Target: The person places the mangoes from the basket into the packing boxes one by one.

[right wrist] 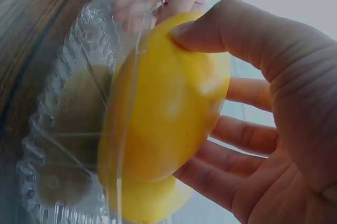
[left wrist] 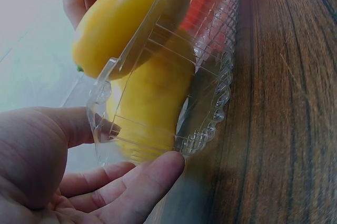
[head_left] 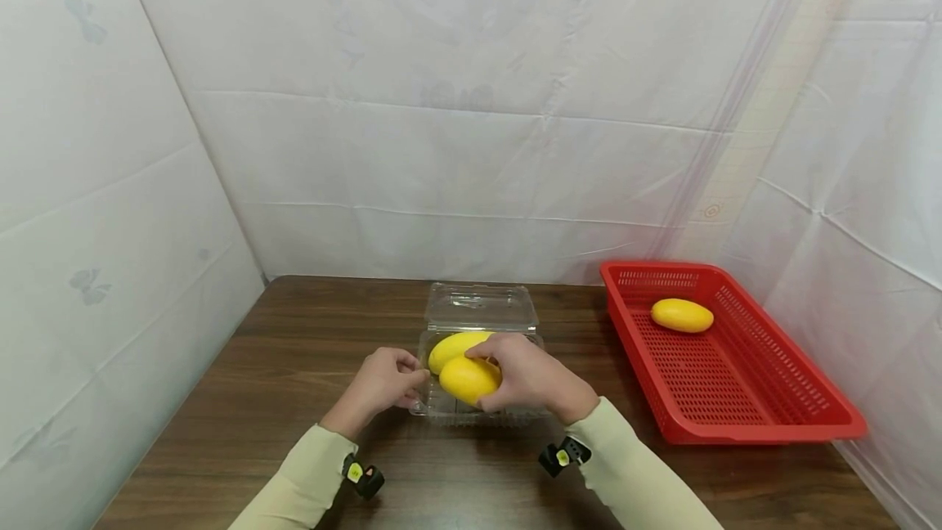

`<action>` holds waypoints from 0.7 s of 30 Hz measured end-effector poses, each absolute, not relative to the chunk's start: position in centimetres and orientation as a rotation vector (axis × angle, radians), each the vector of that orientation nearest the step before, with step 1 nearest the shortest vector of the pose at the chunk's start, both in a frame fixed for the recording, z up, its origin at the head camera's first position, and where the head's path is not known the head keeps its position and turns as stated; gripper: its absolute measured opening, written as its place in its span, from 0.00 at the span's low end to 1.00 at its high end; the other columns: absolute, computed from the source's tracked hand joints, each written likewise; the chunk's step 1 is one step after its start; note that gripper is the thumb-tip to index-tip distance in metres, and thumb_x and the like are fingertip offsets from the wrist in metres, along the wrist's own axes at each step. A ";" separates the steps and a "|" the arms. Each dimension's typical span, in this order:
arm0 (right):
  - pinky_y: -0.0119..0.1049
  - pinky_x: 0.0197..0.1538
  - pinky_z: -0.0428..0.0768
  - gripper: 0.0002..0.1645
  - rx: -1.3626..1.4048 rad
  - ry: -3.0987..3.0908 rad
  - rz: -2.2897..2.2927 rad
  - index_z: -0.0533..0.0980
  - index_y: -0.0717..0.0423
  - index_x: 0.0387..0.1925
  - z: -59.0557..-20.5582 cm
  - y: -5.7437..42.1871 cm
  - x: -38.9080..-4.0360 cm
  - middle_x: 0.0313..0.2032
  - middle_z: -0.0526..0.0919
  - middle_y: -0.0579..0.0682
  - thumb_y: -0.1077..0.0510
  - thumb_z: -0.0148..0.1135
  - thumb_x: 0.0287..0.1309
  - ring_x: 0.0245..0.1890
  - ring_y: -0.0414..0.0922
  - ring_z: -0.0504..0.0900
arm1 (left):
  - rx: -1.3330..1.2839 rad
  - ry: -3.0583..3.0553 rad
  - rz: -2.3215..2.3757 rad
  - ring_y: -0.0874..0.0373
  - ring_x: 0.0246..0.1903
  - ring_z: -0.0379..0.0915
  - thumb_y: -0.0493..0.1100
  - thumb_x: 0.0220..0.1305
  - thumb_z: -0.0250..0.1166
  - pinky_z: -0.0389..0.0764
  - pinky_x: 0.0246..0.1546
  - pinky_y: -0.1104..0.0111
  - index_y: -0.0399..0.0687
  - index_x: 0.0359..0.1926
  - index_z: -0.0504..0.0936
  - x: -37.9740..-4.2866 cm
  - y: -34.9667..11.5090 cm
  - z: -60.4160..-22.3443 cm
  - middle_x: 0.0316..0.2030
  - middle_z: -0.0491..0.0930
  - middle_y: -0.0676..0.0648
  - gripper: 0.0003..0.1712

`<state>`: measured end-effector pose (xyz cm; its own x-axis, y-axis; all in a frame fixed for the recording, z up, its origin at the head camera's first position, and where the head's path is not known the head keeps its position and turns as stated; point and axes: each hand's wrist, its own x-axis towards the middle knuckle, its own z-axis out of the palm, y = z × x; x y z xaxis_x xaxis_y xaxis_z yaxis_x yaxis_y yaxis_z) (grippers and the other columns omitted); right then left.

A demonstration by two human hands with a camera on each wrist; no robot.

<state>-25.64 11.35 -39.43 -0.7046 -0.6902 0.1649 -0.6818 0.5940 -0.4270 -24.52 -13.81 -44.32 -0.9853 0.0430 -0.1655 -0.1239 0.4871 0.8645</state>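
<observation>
A clear plastic clamshell box point(head_left: 434, 409) stands on the table with its lid point(head_left: 482, 307) folded back. One yellow mango point(head_left: 449, 348) lies inside toward the back. My right hand point(head_left: 533, 375) holds a second yellow mango point(right wrist: 171, 98), thumb on one side and fingers on the other, tilted partly within the box's front half. In the left wrist view this mango overlaps the one beneath it. My left hand point(head_left: 386, 387) pinches the box's left wall near its front corner, thumb and fingers on either side of the plastic point(left wrist: 100, 113).
To the right, a red perforated plastic basket point(head_left: 648, 387) holds one more yellow mango point(head_left: 682, 315) near its back. The brown wood-grain table point(head_left: 309, 334) meets white sheeting point(head_left: 441, 162) behind and at both sides.
</observation>
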 end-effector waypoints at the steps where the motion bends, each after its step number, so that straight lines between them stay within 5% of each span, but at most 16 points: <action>1: 0.27 0.46 0.81 0.36 -1.200 2.793 -0.727 0.82 0.54 0.58 -39.5 11.2 -25.6 0.47 0.86 0.43 0.51 0.78 0.43 0.41 0.38 0.78 | -0.068 2.564 1.513 0.57 0.25 0.84 0.38 0.66 0.68 0.90 0.28 0.64 0.32 0.49 0.82 -24.5 -13.8 -44.3 0.35 0.85 0.41 0.15; 21: 0.26 0.39 0.77 0.32 -1.156 2.840 -0.569 0.83 0.54 0.52 -39.9 9.1 -25.5 0.40 0.86 0.40 0.50 0.80 0.41 0.33 0.36 0.76 | -0.068 2.556 1.532 0.57 0.23 0.83 0.43 0.71 0.65 0.89 0.27 0.65 0.34 0.46 0.84 -24.5 -13.8 -44.5 0.31 0.85 0.41 0.14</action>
